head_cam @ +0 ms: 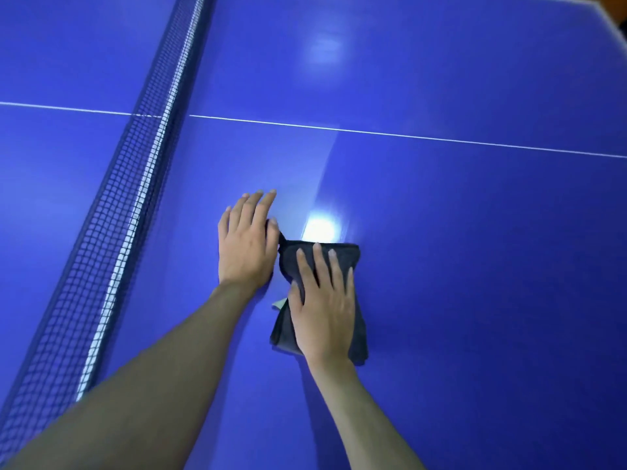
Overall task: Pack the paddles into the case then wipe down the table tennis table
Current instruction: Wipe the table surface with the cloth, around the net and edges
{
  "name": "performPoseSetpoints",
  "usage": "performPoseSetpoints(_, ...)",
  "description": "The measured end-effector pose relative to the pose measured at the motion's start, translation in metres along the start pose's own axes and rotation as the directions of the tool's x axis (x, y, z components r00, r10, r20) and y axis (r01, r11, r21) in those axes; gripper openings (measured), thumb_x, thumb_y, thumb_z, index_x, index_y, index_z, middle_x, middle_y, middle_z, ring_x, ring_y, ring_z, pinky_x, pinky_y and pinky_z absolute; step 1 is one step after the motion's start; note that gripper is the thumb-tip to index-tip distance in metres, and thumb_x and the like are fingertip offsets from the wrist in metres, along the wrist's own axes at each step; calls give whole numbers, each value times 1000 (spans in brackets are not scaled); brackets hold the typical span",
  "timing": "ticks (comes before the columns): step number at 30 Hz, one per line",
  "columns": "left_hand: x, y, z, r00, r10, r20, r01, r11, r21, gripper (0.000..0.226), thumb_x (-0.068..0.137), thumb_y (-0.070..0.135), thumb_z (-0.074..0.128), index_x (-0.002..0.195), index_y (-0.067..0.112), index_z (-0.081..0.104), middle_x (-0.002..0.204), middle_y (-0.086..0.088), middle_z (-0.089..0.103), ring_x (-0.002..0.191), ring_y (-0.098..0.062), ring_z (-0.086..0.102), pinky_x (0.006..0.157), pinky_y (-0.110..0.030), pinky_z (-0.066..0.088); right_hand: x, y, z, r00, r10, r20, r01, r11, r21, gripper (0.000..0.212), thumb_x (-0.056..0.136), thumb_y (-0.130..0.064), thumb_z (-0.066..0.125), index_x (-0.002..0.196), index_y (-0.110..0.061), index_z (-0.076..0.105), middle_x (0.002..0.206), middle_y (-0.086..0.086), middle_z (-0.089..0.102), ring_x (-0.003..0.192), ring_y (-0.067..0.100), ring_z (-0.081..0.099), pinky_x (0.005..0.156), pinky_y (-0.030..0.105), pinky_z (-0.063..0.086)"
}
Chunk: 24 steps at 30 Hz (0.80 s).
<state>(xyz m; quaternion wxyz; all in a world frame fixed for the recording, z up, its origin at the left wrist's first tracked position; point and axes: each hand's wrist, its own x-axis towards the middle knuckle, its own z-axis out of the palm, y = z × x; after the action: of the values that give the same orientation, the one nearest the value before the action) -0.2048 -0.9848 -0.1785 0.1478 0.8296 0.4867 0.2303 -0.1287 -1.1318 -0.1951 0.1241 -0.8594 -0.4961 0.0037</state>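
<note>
Wiping step: the flat right hand (pixel 322 313) presses the dark cloth (pixel 339 256) on the blue table (pixel 475 232); the left hand (pixel 247 242) pinches its corner. Next, I think: slide it along.

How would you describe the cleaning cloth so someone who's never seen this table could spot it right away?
Start at the net crossing the blue table, then move right to the two hands. The cloth lies flat under the right hand, one corner by the left hand. It is the only dark grey, soft thing on the glossy blue surface.
</note>
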Motion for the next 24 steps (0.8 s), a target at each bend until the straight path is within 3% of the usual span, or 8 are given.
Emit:
performPoseSetpoints(3, -4, -25, -20, 998, 17, 63, -20, 998, 58, 47, 107, 31, 35, 152, 22, 44, 154, -3, 47, 147, -26, 37, 122, -50, 25, -31, -7, -2, 1000, 7, 12, -7, 1000, -17, 55, 106, -42, 38, 159, -31, 42, 171, -3, 30, 159, 23, 24, 126, 53, 26)
performPoseSetpoints(7, -10, -62, -29, 991, -12, 132, -10, 985, 170, 49, 108, 39, 26, 152, 25, 43, 156, -2, 45, 150, -24, 33, 125, -52, 18, -7, -7, -1, 999, 1, 36, 1, 999, -48, 58, 105, -45, 31, 162, -34, 37, 171, -4, 28, 160, 23, 21, 127, 53, 23)
performPoseSetpoints(10, -16, -70, -27, 991, -93, 99, 70, 974, 215, 50, 108, 39, 24, 151, 23, 43, 161, -3, 39, 154, -23, 27, 127, -52, 11, 45, -5, 8, 1000, -5, 26, 6, 999, -50, 57, 106, -45, 32, 162, -35, 35, 172, -5, 27, 160, 22, 19, 129, 52, 20)
performPoseSetpoints(17, -14, -71, -26, 985, -98, 144, 56, 961, 269, 54, 107, 42, 26, 154, 22, 42, 167, -4, 32, 156, -24, 25, 126, -56, 17, 189, 1, 26, 998, 37, -45, -39, 999, -26, 53, 106, -43, 43, 158, -32, 43, 168, -1, 35, 157, 25, 27, 126, 55, 24)
performPoseSetpoints(24, -14, -77, -21, 984, -80, 158, 19, 935, 353, 62, 105, 45, 30, 163, 23, 26, 172, -4, 18, 157, -22, 23, 124, -61, 19, 297, 5, 31, 998, 15, -55, -15, 1000, 11, 52, 106, -39, 46, 157, -31, 45, 167, -1, 38, 156, 26, 30, 127, 55, 23)
